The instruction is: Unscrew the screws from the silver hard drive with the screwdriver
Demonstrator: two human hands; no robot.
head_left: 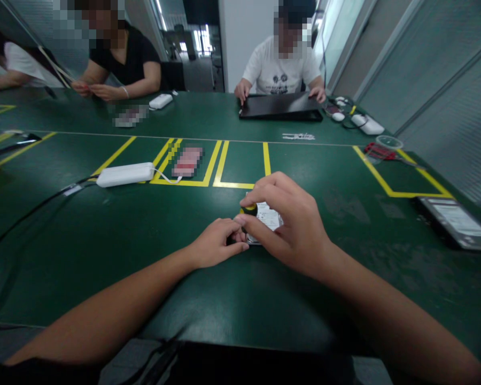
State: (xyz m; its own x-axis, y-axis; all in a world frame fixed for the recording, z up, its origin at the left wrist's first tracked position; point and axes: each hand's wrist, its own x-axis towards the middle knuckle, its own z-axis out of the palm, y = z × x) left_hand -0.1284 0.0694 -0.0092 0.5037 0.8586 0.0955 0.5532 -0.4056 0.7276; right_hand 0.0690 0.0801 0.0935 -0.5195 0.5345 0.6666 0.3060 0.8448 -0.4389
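Observation:
A small hard drive (269, 216) with a white label lies on the green table in front of me, partly covered by my hands. Thumb and fingers of my right hand (291, 219) close round the short yellow-and-black handle of a screwdriver (249, 209), which stands roughly upright over the drive's left side. The screwdriver's tip is hidden. At the drive's near left edge, my left hand (216, 241) is closed with its fingertips gripping the edge; its fingers are partly out of sight.
A white power strip (125, 175) with a black cable lies to the left, a pixelated phone (187, 161) beyond it. On the right are a larger hard drive (459, 222) and a red-handled tool (380, 152). Across the table a person handles a black panel (281, 106).

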